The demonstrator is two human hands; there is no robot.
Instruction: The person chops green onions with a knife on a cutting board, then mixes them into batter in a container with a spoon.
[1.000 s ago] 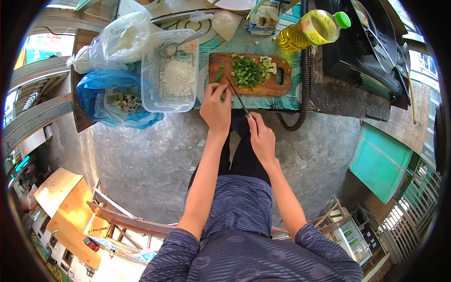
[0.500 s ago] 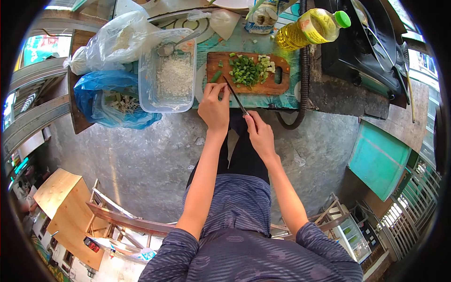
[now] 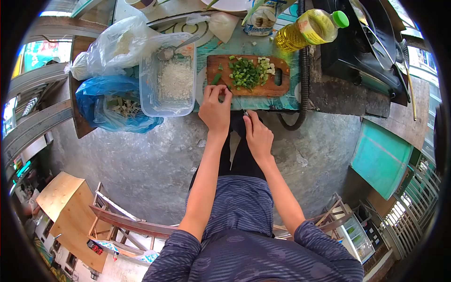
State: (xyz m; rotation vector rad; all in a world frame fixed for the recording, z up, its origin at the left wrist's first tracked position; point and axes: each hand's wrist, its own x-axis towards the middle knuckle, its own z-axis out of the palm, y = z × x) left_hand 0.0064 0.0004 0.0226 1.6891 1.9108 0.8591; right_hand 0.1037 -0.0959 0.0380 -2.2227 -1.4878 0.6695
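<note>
My right hand (image 3: 259, 136) is closed around the handle of a knife (image 3: 243, 111), below the near edge of the cutting board. The blade points up and left and barely shows against the table. My left hand (image 3: 216, 110) is at the board's lower left corner, thumb and fingertips pinched together beside the blade's tip; a small dark bit shows there, too small to name. On the wooden cutting board (image 3: 218, 63) lies a heap of chopped green onion (image 3: 245, 74), with paler pieces (image 3: 266, 66) to its right. A longer green onion piece (image 3: 216, 78) rests just above my left fingers.
Left of the board stands a plastic tub (image 3: 145, 84) of white flour with a spoon (image 3: 181, 44). Beside it are a blue bag (image 3: 89, 96) of scraps and a clear bag (image 3: 112, 47). An oil bottle (image 3: 307, 30), a hose (image 3: 304, 89) and a black stove (image 3: 343, 61) are rightward.
The knife has drawn back toward me and turned, so its blade shows much less. My left hand stays pinched at the board's corner. The whole view has shifted slightly.
</note>
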